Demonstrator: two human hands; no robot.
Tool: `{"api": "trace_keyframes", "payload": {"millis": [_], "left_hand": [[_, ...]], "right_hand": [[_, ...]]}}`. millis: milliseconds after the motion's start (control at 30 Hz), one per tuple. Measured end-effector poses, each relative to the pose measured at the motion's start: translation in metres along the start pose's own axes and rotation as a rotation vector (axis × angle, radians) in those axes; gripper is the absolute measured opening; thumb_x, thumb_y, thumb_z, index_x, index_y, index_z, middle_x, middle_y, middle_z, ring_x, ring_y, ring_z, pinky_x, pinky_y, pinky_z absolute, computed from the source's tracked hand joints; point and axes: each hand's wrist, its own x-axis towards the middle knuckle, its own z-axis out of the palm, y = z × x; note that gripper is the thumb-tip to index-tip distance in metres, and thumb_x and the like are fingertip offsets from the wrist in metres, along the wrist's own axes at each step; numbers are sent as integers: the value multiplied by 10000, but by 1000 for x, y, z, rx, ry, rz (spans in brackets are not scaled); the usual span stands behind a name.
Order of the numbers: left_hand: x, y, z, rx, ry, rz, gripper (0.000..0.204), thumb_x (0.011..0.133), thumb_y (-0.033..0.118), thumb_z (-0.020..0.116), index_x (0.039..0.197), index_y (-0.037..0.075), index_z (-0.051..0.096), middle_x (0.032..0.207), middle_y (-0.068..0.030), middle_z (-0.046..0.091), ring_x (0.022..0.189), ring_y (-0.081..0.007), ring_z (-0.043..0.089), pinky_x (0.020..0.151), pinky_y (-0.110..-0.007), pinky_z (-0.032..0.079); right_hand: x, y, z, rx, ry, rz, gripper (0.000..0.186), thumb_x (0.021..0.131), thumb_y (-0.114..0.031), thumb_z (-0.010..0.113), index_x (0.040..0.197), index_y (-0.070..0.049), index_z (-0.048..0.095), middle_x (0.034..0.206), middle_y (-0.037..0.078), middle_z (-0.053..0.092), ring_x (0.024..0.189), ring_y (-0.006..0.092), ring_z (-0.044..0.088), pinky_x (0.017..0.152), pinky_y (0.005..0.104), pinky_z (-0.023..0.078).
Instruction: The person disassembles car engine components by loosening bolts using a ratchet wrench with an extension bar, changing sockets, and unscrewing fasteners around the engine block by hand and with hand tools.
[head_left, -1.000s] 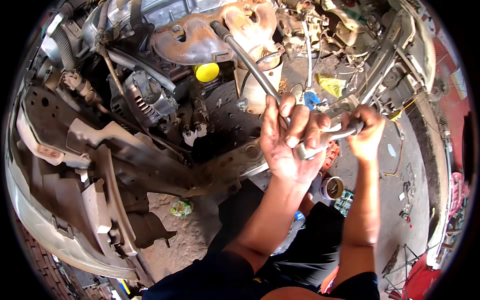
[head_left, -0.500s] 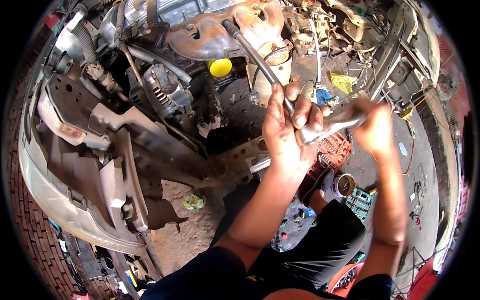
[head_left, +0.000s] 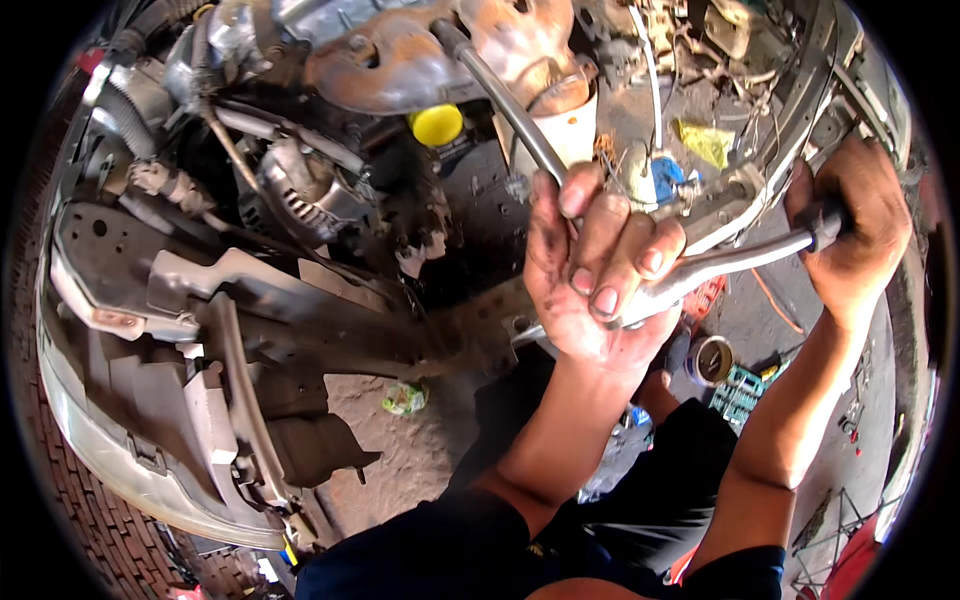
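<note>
A long steel extension bar [head_left: 515, 115] slants up and away to a socket [head_left: 450, 38] at its far end, which rests over the rusty exhaust manifold [head_left: 385, 80]. My left hand [head_left: 605, 270] is closed, palm up, around the near end of the bar and the head of a ratchet wrench [head_left: 745, 258]. Its fingers hide where the bar and wrench meet. On the right, my right hand [head_left: 858, 225] grips the dark end of the wrench handle. Whether the socket sits on a bolt I cannot tell.
A yellow round part [head_left: 436, 125] sits below the manifold, near the alternator [head_left: 295, 190]. A cream bucket [head_left: 580, 140] stands behind my left hand. The car's front frame [head_left: 300, 330] fills the left. A tin can [head_left: 712, 358] and a green socket tray [head_left: 738, 395] lie on the floor.
My right hand has swung outward to the right, and the blurred wrench handle now shows clearly. My left hand stays around the bar and wrench head. The whole view has shifted slightly.
</note>
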Motion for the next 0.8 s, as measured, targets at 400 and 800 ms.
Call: {"api": "trace_keyframes", "payload": {"millis": [400,800], "left_hand": [[-2,4,-5,176,65,-9,356,1151,377,410,1032,104,605,590,59,496,526,-124,599,850,-399,507],[-33,-1,50,259,139,6,383,1150,461,392,986,158,560,578,57,424,530,-138,540,891,-406,527]], "right_hand": [[-41,14,33,152,18,134,219,744,-4,790,758,-21,572,727,110,569,682,296,588,664,379,489],[7,-27,-44,-77,-75,-12,195,701,-26,782,768,-61,602,752,95,623,705,314,612,667,423,496]]}}
